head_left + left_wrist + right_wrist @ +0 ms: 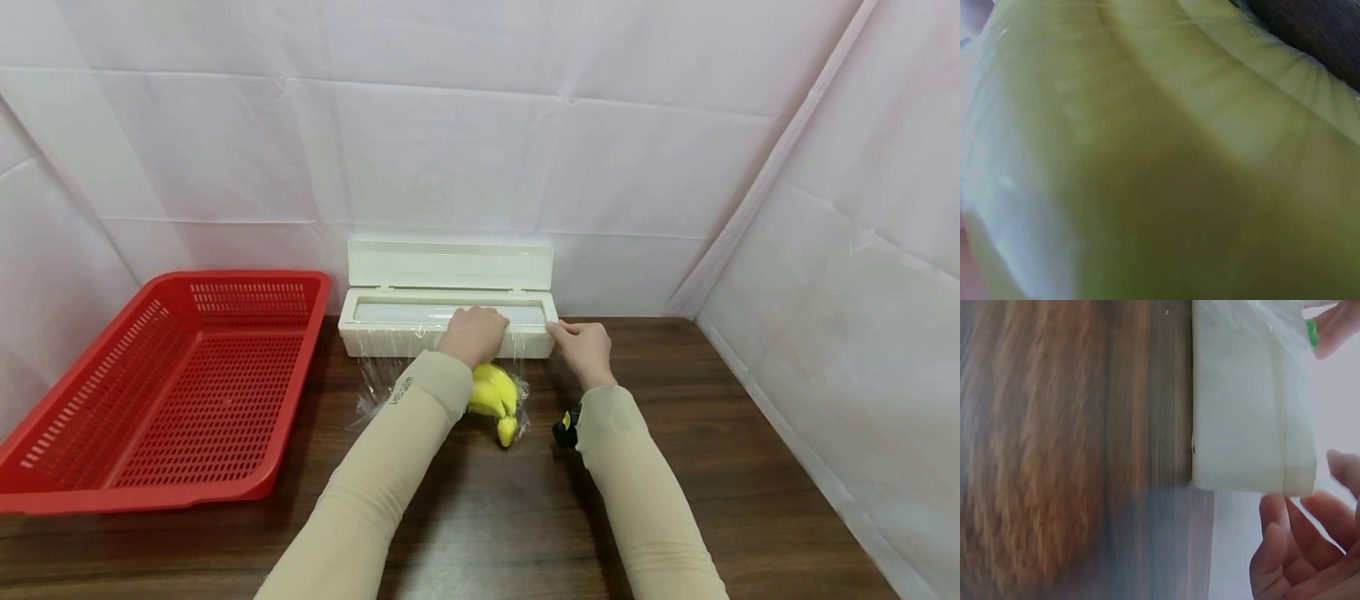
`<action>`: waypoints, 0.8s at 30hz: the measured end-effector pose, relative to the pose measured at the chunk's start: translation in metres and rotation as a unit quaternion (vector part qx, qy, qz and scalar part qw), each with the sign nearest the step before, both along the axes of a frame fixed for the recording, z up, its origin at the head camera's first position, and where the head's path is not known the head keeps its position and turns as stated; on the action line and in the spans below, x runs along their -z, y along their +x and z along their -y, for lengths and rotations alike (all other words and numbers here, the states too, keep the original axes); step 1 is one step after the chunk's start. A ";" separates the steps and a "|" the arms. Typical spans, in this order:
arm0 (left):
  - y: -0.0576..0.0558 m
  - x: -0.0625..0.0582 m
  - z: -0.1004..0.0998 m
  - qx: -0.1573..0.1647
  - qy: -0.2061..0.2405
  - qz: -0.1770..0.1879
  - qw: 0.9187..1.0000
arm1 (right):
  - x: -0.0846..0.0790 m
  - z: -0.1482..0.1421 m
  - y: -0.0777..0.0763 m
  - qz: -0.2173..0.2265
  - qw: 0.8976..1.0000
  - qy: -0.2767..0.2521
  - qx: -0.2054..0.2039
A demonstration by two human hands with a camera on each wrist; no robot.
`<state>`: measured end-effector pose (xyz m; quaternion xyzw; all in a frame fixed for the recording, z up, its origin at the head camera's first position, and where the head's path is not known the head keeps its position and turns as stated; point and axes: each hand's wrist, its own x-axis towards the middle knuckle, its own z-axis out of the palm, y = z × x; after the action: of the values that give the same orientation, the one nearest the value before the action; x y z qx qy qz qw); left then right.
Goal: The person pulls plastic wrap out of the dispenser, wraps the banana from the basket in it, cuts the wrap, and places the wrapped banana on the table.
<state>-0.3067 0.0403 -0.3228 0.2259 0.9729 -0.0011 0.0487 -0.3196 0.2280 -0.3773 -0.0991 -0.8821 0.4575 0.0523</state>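
A white cling film box (pixel 446 337) stands against the back wall with its lid up and the film roll showing. My left hand (pixel 474 335) reaches over its front edge, fingers bent down. In the right wrist view, a fingertip of that hand meets a small green slider (pixel 1312 333) at the box top. My right hand (pixel 585 350) touches the box's right end with its fingertips. Yellow bananas (pixel 495 396) lie under my left wrist, in front of the box, wrapped in clear film; they fill the left wrist view. Clear film (pixel 382 379) hangs from the box front.
A large red plastic basket (pixel 296 400) sits on the left of the dark wooden table (pixel 495 533). White cloth walls (pixel 450 150) enclose the back and sides. A small black and yellow object (pixel 566 427) is at my right wrist.
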 end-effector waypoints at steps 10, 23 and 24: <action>0.002 -0.004 0.000 -0.011 -0.001 -0.003 1.000 | 0.000 0.005 -0.003 0.001 0.999 0.018 0.031; 0.003 -0.006 0.003 -0.035 -0.005 0.013 0.999 | 0.002 0.006 0.000 -0.010 0.999 0.015 0.028; 0.003 -0.007 0.004 -0.036 -0.005 0.013 0.999 | 0.001 0.007 0.001 -0.012 0.999 0.014 0.027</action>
<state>-0.3039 0.0368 -0.3162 0.1909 0.9796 -0.0008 0.0625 -0.3188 0.2215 -0.3786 -0.1170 -0.8845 0.4450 0.0768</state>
